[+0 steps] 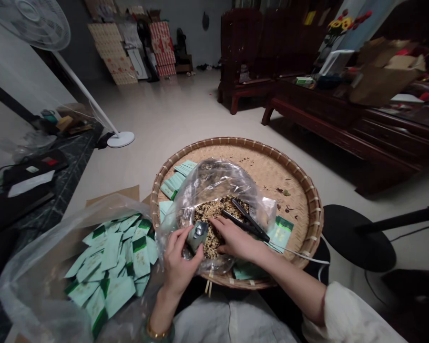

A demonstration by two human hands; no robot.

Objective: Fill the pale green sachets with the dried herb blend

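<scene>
The left hand [180, 259] and right hand [236, 239] work together over a heap of mixed grains [209, 214] inside a clear plastic bag [214, 178], which lies in a round bamboo tray [236, 141] at 12 o'clock. The left fingers curl closed around a small grey object [197, 236], perhaps a scoop, though the view is poor. The right fingers lie together across a black tool [248, 221] with 2 long arms and a white cord [300, 255] running toward 3 o'clock; I cannot tell whether they clamp it. Both forearms reach inward from the body, wrists low. Mint-green sachets [110, 262] fill a plastic sack [32, 295] at 8 o'clock.
</scene>
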